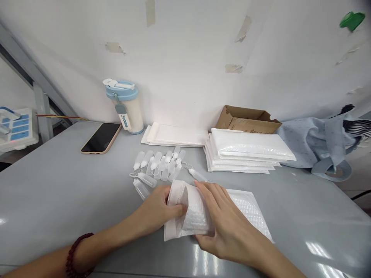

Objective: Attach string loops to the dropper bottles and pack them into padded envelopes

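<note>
A white bubble mailer (198,214) lies across the front of the table with its mouth facing left and gaping. My left hand (162,208) grips the edge of that mouth, its thumb inside the opening. Around the body of the mailer my right hand (223,220) is closed, fingers on top and thumb at the near edge. Whatever is inside the mailer cannot be seen. Just behind it lie several small translucent squeeze bottles (164,166) with white caps, some with ring-shaped strips attached.
Behind the bottles lie flat white mailers (176,135); a thicker stack of mailers (249,148) is to their right. A cardboard box (246,119), a pale blue cloth (301,135), a tumbler (126,108) and a phone (101,138) stand or lie along the back.
</note>
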Demonstrator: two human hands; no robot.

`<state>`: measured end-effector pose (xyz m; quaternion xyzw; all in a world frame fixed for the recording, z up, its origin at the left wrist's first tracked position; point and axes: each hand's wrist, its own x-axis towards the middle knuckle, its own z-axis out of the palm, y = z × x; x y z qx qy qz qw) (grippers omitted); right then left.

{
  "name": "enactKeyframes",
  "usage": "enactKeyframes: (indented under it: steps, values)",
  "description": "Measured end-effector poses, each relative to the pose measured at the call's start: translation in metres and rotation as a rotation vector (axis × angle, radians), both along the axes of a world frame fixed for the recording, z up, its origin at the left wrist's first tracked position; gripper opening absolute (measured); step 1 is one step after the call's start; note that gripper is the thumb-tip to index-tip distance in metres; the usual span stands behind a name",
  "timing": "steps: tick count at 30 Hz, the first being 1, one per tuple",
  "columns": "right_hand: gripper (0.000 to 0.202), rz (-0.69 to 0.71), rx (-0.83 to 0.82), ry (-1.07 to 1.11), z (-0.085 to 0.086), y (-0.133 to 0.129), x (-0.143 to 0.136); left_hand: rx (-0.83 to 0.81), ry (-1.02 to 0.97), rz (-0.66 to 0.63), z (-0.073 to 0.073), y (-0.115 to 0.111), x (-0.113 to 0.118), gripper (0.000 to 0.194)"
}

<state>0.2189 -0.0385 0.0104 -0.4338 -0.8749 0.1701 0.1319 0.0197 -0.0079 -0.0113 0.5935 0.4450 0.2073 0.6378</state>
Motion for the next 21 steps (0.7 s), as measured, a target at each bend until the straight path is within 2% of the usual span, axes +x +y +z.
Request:
enactKeyframes:
  steps: [3, 6, 9, 12, 15, 18, 21]
  values:
    - [0.077, -0.009, 0.003, -0.029, 0.001, 0.002, 0.002, -0.008, -0.028, 0.001, 0.003, 0.0, 0.0, 0.01]
    - [0.062, -0.006, -0.048, -0.047, 0.004, 0.005, 0.004, -0.007, 0.011, -0.071, 0.008, -0.001, -0.001, 0.005]
    - [0.05, -0.011, -0.08, -0.043, 0.008, 0.008, 0.007, -0.065, 0.117, -0.185, 0.018, 0.003, -0.008, 0.016]
    - [0.054, -0.027, -0.076, -0.043, 0.01, 0.01, 0.009, 0.003, 0.269, -0.187, 0.033, 0.014, -0.029, 0.027]
    - [0.06, -0.04, -0.083, -0.032, 0.012, 0.011, 0.011, 0.184, 0.448, -0.225, 0.045, 0.026, -0.06, 0.022]
    - [0.065, -0.032, -0.082, -0.006, 0.012, 0.011, 0.011, 0.254, 0.589, -0.257, 0.046, 0.037, -0.088, 0.019]
    - [0.068, -0.021, -0.076, 0.004, 0.01, 0.011, 0.01, 0.289, 0.646, -0.245, 0.038, 0.043, -0.101, 0.025]
